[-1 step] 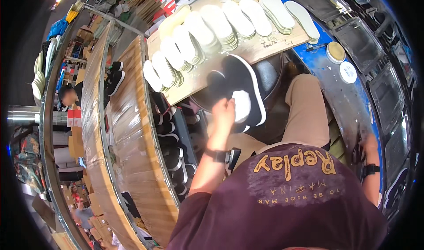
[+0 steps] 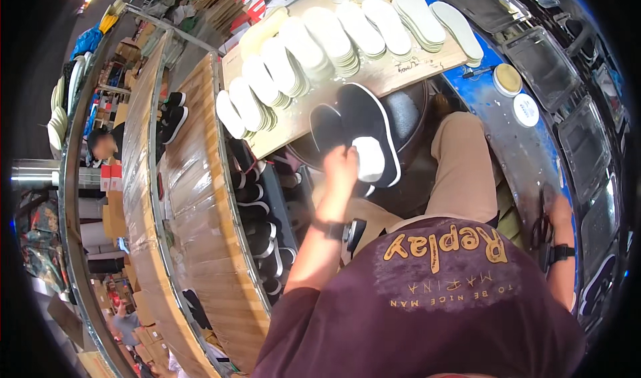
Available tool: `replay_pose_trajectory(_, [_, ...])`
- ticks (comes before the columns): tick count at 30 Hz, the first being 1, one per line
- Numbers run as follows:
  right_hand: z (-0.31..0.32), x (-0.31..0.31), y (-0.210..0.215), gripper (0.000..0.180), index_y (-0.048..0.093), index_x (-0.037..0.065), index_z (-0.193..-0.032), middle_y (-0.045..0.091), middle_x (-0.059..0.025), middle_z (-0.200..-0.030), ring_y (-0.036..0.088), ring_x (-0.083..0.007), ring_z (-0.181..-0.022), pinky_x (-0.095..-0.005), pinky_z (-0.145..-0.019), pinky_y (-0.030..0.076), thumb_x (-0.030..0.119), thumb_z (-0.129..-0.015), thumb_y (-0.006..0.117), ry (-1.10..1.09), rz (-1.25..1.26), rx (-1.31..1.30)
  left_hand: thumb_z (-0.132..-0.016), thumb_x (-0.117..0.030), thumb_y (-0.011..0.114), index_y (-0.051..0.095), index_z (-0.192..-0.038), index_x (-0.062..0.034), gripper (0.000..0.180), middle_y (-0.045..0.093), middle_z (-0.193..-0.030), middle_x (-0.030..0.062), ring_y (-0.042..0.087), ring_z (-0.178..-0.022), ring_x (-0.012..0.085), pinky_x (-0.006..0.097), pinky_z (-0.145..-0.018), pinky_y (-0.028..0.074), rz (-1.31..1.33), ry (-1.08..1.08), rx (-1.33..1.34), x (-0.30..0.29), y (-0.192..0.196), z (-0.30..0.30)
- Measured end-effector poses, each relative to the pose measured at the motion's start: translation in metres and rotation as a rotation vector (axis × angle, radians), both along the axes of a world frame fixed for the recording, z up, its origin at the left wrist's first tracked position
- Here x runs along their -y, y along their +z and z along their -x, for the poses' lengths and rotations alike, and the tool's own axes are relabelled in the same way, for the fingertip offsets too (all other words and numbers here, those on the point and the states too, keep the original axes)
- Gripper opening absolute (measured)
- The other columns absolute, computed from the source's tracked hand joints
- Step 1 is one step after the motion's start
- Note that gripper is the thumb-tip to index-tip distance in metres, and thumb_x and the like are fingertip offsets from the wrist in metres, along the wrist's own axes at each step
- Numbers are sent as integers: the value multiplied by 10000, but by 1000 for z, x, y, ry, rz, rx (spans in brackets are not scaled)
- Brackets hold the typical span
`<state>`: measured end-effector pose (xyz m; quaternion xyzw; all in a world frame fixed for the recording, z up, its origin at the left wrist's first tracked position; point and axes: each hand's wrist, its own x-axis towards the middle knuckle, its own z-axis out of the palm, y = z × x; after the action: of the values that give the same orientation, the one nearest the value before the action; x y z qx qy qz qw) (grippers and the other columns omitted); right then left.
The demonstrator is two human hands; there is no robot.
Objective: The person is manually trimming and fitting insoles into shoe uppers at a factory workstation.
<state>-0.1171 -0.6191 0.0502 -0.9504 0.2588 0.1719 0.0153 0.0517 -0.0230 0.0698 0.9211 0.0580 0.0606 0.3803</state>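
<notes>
My left hand (image 2: pixel 340 166) is closed on a pair of black shoes with white soles, held over my lap. One shoe (image 2: pixel 367 114) is tilted with its white sole edge to the right, and a white patch shows beside my fingers. To its left, a dark oval shoe part (image 2: pixel 326 130) overlaps it; where the two meet is hidden by my hand. At the far right, my right hand (image 2: pixel 559 212) is low over the bench beside dark-handled scissors (image 2: pixel 542 230). Its fingers are blurred, so I cannot see whether they grip anything.
A wooden board (image 2: pixel 427 63) ahead carries several stacks of pale insoles (image 2: pixel 327 34). Round tins (image 2: pixel 507 79) and a black marker (image 2: pixel 478 71) lie on the blue bench (image 2: pixel 477 98). A wrapped rack (image 2: pixel 200 158) and shelved shoes (image 2: pixel 260 234) stand left. Behind the rack is another person (image 2: pixel 103 144).
The shoes and my left hand have shifted very slightly, and the dark oval part shows more sharply. My right hand has moved a little near the scissors.
</notes>
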Motion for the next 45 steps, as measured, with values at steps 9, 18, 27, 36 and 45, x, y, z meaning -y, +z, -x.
replay_pose_trajectory(9, [-211,-206,78,224,685,39,-891,670,-171,-832,644,-355,-823,-438,-726,507,203,-739,708,572,-517,213,-810,-143,698,717,-943,-19,183,701,-866,154,686,-760,178,293,-691,529,-128,-214,72,-68,44,-32])
replay_pose_trajectory(18, [-375,-520,76,144,689,64,-765,631,-139,-782,628,-320,-805,-433,-726,497,188,-737,621,1495,-516,599,-733,-134,745,702,-902,-25,206,666,-937,170,642,-904,315,383,-811,504,-508,-60,159,-188,81,-147])
replay_pose_trajectory(27, [-431,-636,79,137,717,74,-799,656,-86,-947,589,-248,-997,-364,-864,436,150,-723,631,1309,-256,495,-628,-252,834,692,-1002,-57,445,656,-997,149,635,-949,297,387,-858,494,-576,-165,-86,-212,56,-220])
replay_pose_trajectory(36, [-420,-643,69,155,711,63,-759,671,-90,-795,633,-270,-844,-384,-759,474,124,-745,569,1496,14,569,-749,-128,595,650,-772,-69,84,667,-820,119,625,-761,322,444,-666,471,-787,-141,193,-207,61,-200])
replay_pose_trajectory(45, [-353,-482,176,214,657,-14,-986,660,-163,-876,633,-310,-761,-365,-684,512,133,-849,585,1109,-827,1026,-927,-41,528,623,-1067,52,192,643,-1018,158,625,-909,236,307,-813,484,-30,216,586,-181,144,-32])
